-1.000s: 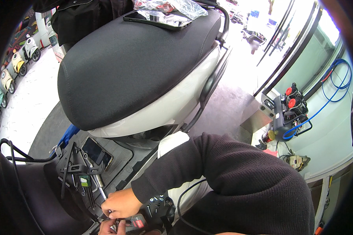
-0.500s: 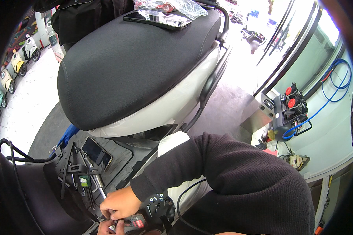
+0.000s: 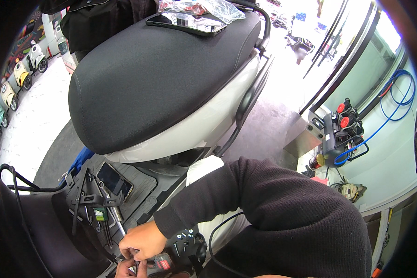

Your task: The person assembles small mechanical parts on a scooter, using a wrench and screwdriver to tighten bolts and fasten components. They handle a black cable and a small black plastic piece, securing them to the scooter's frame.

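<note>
At the six o'clock edge of the view, low over the scooter's footboard, the right hand and the left hand meet over a small dark tool with a red patch. The right hand's fingers curl downward and pinch something small at the tool's front end, though what they pinch is too hidden to tell; the left hand shows only as knuckles at the frame's bottom, its fingers closed against the same spot, and whether it grips the tool cannot be told. Just at three o'clock from the hands lies a black tray of small screws, touching the tool's far side. The right arm's black sleeve runs off toward four o'clock, a thin black cable looping beside it. At eleven o'clock from the hands, a spread of hex keys and slim tools rests on the footboard, with a dark phone just beyond. Farther, at twelve o'clock, the scooter's black seat fills the middle, carrying another phone and a clear plastic bag. Well apart at three o'clock stands a compressor with red caps and a blue hose.
</note>
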`<action>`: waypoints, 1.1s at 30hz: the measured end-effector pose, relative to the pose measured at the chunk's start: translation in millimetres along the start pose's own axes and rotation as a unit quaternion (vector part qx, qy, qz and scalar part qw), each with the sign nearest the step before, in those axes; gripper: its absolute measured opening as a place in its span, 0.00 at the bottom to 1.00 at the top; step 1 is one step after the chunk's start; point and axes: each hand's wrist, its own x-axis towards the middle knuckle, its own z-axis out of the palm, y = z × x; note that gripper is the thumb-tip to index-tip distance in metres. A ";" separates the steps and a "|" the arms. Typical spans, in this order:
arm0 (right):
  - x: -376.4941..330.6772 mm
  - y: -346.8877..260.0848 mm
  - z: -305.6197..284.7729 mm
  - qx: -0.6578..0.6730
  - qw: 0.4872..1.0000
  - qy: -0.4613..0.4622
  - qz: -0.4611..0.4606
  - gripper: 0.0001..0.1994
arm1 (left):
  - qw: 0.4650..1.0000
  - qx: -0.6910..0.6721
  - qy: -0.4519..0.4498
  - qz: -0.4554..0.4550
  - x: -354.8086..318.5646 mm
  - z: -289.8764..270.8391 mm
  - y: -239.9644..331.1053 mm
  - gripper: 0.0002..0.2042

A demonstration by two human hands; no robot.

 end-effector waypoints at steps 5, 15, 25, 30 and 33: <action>0.6 -4.8 -3.6 -0.026 1.000 -0.012 0.007 0.16 | 0.999 0.021 -0.014 -0.023 -0.6 -1.1 0.8 0.14; -1.2 -3.4 -4.6 -0.032 0.999 -0.038 -0.002 0.15 | 0.999 0.000 -0.015 -0.034 -1.5 0.3 -1.9 0.15; -3.5 -4.0 -3.2 -0.016 0.999 -0.031 0.013 0.14 | 1.000 0.004 0.004 -0.026 -2.6 0.5 -1.3 0.15; -0.3 -12.1 -4.5 -0.059 0.997 -0.028 0.039 0.15 | 1.000 -0.010 -0.007 -0.012 -3.1 -0.8 -2.1 0.15; -3.0 -11.8 -4.0 -0.024 0.998 -0.037 0.041 0.15 | 1.000 -0.004 -0.008 -0.019 -2.9 -0.3 -3.9 0.15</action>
